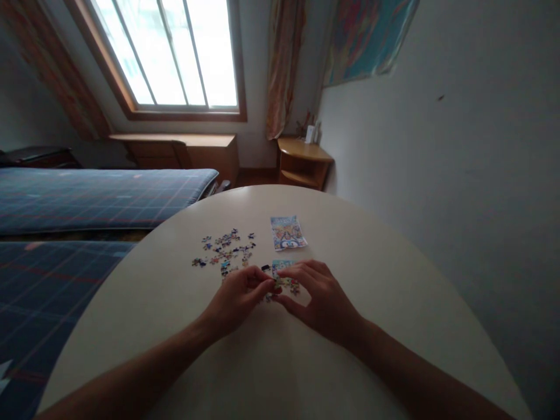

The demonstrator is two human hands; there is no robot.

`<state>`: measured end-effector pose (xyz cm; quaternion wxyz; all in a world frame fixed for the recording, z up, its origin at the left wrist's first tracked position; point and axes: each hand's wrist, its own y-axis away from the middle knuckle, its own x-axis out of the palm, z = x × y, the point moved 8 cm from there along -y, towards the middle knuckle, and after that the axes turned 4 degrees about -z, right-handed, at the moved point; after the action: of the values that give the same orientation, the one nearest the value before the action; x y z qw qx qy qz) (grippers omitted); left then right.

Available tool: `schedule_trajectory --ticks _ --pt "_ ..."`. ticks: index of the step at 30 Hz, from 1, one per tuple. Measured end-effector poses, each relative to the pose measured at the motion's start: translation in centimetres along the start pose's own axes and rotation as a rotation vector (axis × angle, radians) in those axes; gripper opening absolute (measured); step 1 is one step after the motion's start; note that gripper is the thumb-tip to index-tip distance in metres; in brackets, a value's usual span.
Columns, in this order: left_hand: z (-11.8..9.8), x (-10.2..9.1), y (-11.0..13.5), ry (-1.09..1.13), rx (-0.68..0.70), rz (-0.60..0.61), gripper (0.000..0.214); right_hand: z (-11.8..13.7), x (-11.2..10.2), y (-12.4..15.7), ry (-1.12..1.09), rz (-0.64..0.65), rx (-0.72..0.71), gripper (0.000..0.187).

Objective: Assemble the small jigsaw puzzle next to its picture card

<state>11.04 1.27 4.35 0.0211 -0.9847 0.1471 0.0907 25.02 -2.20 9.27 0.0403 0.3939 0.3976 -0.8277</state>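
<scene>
My left hand (240, 297) and my right hand (315, 296) meet over a small, partly joined jigsaw puzzle (283, 274) on the round white table (394, 303). The left fingers pinch a puzzle piece at the puzzle's near edge. The right hand's fingers curl over the puzzle and press on it, hiding most of it. Several loose puzzle pieces (225, 251) lie scattered just beyond my left hand. A small colourful picture card (287, 232) lies flat farther back.
A bed with a blue plaid cover (96, 195) stands to the left of the table, a second plaid cover (39, 291) nearer. A wooden desk (184, 149) sits under the window and a corner shelf (304, 160) by the right wall.
</scene>
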Motion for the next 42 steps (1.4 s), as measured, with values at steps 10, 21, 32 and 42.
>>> schedule_trajectory --ticks 10,21,32,42 --pt "0.1 0.7 0.2 -0.005 0.043 0.05 0.025 -0.9 0.1 -0.2 -0.003 -0.021 0.025 0.018" --pt "-1.4 2.6 1.2 -0.576 0.488 0.102 0.029 -3.6 -2.0 0.7 0.136 0.023 -0.091 0.017" --pt "-1.3 4.5 1.7 -0.819 0.636 0.284 0.055 -8.1 -3.0 1.5 0.197 0.108 0.069 0.019" --pt "-0.7 4.5 2.1 -0.86 0.63 0.366 0.061 -7.5 -1.6 1.7 0.132 0.226 0.021 0.019"
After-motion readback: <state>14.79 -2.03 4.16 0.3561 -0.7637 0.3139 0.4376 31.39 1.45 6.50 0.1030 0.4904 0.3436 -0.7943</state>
